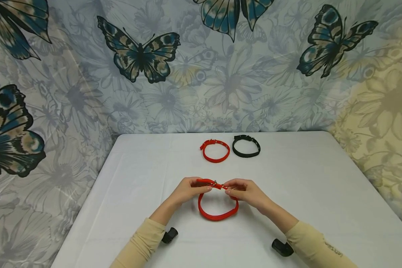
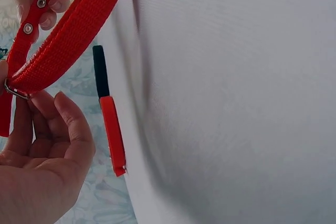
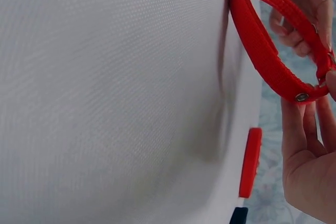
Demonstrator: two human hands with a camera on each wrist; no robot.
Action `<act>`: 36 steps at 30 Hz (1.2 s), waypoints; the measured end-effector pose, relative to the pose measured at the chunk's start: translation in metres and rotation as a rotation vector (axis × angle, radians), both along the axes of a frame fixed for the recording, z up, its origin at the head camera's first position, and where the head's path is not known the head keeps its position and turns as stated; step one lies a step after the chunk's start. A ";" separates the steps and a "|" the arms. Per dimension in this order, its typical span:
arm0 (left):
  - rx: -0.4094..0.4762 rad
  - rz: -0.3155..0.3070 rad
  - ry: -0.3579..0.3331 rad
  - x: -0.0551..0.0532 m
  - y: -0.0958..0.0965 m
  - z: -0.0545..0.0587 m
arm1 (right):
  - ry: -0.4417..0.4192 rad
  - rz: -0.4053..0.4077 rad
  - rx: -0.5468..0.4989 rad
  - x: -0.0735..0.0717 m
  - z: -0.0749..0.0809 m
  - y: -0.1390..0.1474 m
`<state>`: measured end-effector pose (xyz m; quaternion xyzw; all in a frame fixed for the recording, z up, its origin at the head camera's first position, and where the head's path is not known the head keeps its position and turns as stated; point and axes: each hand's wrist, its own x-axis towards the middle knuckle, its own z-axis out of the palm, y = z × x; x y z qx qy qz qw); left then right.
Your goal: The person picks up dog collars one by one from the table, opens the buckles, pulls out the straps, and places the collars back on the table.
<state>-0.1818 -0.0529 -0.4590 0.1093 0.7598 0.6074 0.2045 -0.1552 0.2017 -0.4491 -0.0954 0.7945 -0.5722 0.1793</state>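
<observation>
A red collar (image 1: 217, 217) is held as a loop low over the front middle of the table, between both hands. My left hand (image 1: 189, 190) pinches it beside the metal buckle (image 2: 17, 90), and the strap's tail sticks out past those fingers. With thumb and fingertips, my right hand (image 1: 246, 191) pinches the band just right of the buckle. Metal-rimmed eyelets (image 2: 41, 2) run along the narrow strap, while the lower part of the loop is wider, padded webbing. The thumbs partly hide the buckle area in the wrist views.
Farther back on the white table (image 1: 147, 160) lie a second red collar (image 1: 216, 160) and a black collar (image 1: 246, 155), side by side and both closed into rings. A butterfly-patterned wall covering (image 1: 187, 100) stands behind the table. Black wrist devices (image 1: 170, 235) show at both sleeves.
</observation>
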 end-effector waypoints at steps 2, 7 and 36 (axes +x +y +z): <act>0.003 0.011 0.003 0.001 0.000 0.000 | 0.000 0.002 0.003 0.000 0.000 0.000; 0.010 0.020 0.016 0.008 -0.001 0.015 | 0.003 0.005 0.017 -0.001 0.000 -0.001; 0.040 0.010 0.042 0.008 0.000 0.005 | -0.033 -0.050 -0.050 -0.006 0.001 -0.012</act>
